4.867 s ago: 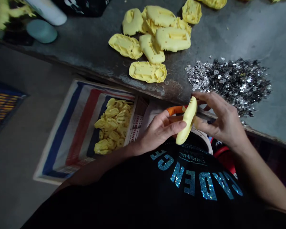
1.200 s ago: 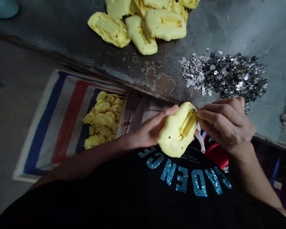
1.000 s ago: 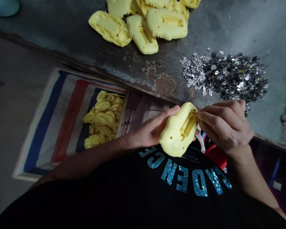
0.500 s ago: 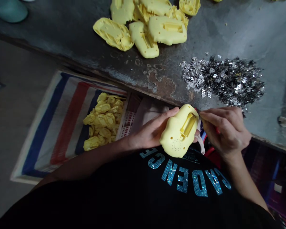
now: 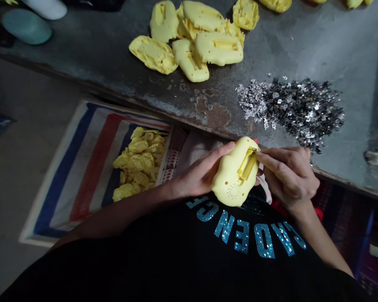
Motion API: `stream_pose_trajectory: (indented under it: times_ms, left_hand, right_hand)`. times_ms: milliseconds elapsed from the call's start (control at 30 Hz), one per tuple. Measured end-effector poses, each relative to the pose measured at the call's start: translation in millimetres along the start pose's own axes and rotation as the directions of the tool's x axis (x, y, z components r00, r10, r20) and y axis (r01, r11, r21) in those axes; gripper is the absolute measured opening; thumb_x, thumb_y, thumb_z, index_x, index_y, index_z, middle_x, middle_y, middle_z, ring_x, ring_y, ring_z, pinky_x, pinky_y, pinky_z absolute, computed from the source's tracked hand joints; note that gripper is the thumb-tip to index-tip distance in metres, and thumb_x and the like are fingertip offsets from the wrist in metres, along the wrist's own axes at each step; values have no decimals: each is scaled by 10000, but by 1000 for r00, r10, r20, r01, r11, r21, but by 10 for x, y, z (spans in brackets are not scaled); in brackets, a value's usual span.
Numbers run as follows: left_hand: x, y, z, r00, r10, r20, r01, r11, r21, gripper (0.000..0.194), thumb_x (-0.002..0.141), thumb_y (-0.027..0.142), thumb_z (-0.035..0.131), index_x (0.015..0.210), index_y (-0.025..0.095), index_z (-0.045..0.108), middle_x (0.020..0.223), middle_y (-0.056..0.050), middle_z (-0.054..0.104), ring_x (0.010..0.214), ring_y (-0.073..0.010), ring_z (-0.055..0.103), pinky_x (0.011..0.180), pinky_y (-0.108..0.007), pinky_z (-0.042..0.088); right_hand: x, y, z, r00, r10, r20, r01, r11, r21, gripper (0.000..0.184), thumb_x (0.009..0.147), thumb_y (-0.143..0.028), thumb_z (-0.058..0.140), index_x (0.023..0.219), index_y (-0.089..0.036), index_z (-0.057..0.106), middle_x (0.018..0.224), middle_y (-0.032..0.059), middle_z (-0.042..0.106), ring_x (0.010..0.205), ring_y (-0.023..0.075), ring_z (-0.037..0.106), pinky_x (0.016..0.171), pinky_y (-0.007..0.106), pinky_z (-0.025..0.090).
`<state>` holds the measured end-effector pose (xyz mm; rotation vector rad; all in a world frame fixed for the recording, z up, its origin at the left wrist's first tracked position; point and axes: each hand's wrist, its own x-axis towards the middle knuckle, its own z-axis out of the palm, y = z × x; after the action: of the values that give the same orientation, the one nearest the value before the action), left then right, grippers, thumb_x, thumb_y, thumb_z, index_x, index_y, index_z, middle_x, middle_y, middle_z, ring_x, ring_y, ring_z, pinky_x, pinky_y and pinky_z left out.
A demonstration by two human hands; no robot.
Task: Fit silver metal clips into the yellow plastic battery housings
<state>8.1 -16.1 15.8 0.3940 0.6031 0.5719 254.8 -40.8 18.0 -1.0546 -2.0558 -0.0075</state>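
Observation:
A yellow plastic shell half (image 5: pixel 231 182) rests in my left hand (image 5: pixel 201 172), its outer face turned up. My left fingers wrap round its side, with the thumb along the edge. An open battery compartment and a patch of small holes show on the shell. The fingertips of my right hand (image 5: pixel 286 174) are drawn together at the upper end of that compartment. A small dark bit of metal (image 5: pixel 254 149) shows there; whether my fingers grip it is hidden. On the bench beyond my right hand lies a heap of small metal contact plates (image 5: pixel 305 109).
Several more yellow shells (image 5: pixel 219 48) are piled on the grey bench (image 5: pixel 107 58). Below its edge at left, a striped woven sheet (image 5: pixel 88 167) and a crate hold many yellow parts (image 5: pixel 138 161). A green rounded object (image 5: pixel 27 26) stands at the bench's far left.
My right hand has moved left, from beside the shell onto the upper end of its battery compartment. My left hand holds the shell nearly still. The view has shifted slightly.

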Motion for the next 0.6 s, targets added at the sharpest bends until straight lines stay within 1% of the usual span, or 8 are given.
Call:
stream_pose_trajectory:
  times_ms: [100,167,233,300,400,467,533,600]
  left_hand:
    - [-18,7,25,999,-38,25,39,999,-7,799,935,747,921,1516,205,837,1147,-135,940,1004,-329,922,975,-403,732]
    - [-26,9,41,999,-44,25,44,999,-6,810,959,731,903,1560,196,810,1130,-137,940,998,-316,919,1009,-396,722]
    - [-29,3,50,997,-62,51,62,998,4,832,994,734,857,1622,195,773,1139,-143,938,1006,-324,918,961,-396,727]
    - [-24,-10,50,994,-74,83,73,997,6,867,1003,747,838,1671,205,736,1159,-143,937,1005,-333,918,886,-392,728]
    - [1,-32,35,994,-58,90,59,998,-5,866,992,748,854,1656,205,739,1133,-127,938,983,-322,917,860,-373,725]
    - [25,-41,17,991,-48,123,49,999,-4,883,973,769,865,1631,191,747,1111,-129,936,959,-320,917,829,-364,724]
    - [44,-45,4,986,-46,159,46,999,4,912,967,776,865,1641,175,730,1109,-141,933,945,-324,917,785,-358,719]
    - [48,-47,3,990,-28,141,28,1000,2,911,1000,738,848,1691,167,683,1122,-148,932,964,-321,917,805,-361,719]
  right_hand:
    - [114,-3,-71,990,136,30,-140,975,174,411,1046,-81,786,1338,-361,860,1119,27,894,908,240,810,820,442,605]
    - [185,9,-119,983,180,39,-184,955,232,350,1040,-91,805,1267,-348,875,1090,31,880,912,237,812,815,436,624]
    - [224,26,-146,988,146,56,-154,965,212,338,1048,-106,811,1272,-351,871,1097,29,875,914,235,813,819,444,624]
    - [219,38,-141,994,80,72,-91,983,162,357,1063,-112,798,1315,-358,857,1121,30,877,917,241,813,826,461,609]
    - [147,41,-81,999,-13,51,10,998,57,366,1070,-134,800,1365,-349,840,1124,39,893,875,253,797,798,477,547]
    - [86,33,-35,997,-57,42,58,998,-22,371,1087,-158,781,1402,-347,832,1114,43,905,842,255,777,770,478,499]
    - [51,27,-15,996,-77,38,80,995,-65,379,1104,-181,761,1428,-364,829,1115,38,911,833,252,769,757,473,486]
    - [68,34,-34,999,-20,39,21,1000,-17,371,1107,-187,765,1417,-378,836,1130,33,905,861,243,785,768,458,528]
